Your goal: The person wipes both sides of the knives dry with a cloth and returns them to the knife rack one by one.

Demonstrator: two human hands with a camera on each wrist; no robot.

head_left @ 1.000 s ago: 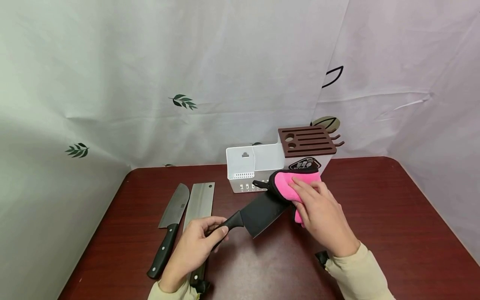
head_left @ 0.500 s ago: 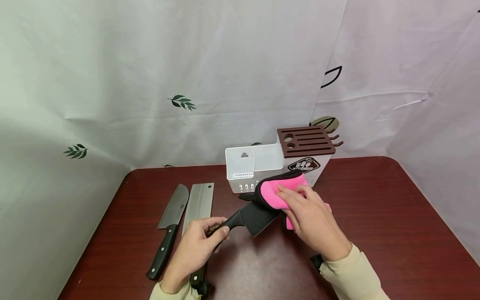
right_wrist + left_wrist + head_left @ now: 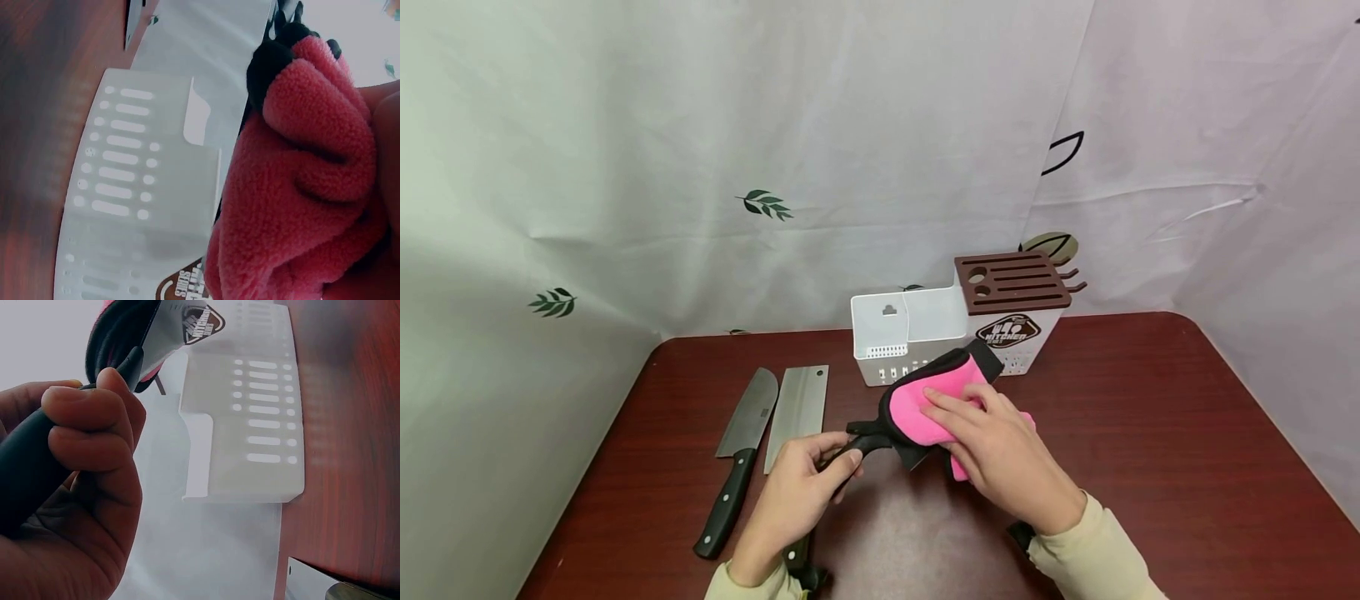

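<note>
My left hand (image 3: 797, 487) grips the black handle (image 3: 22, 469) of a black-bladed cleaver (image 3: 912, 456), which is raised off the table and angled up to the right. In my right hand (image 3: 992, 446) is a pink cloth with black trim (image 3: 917, 408), fleecy in the right wrist view. The fingers hold it folded over the blade, near the handle. Most of the blade is hidden by the cloth; its black far end shows beyond the top. A silver cleaver (image 3: 800, 400) lies by the left hand, its handle partly covered by the arm. Left of it lies a chef's knife (image 3: 724, 504).
Behind the hands, a white knife holder (image 3: 936, 312) stands at the table's back edge. Its right part has a brown slotted top (image 3: 1015, 283) and small side hooks. White curtain (image 3: 850, 150) surrounds the reddish-brown table (image 3: 1165, 417).
My right hand has slid the cloth along the blade, down and left toward the handle, covering the near part and baring the far end. The left hand and cleaver have barely moved.
</note>
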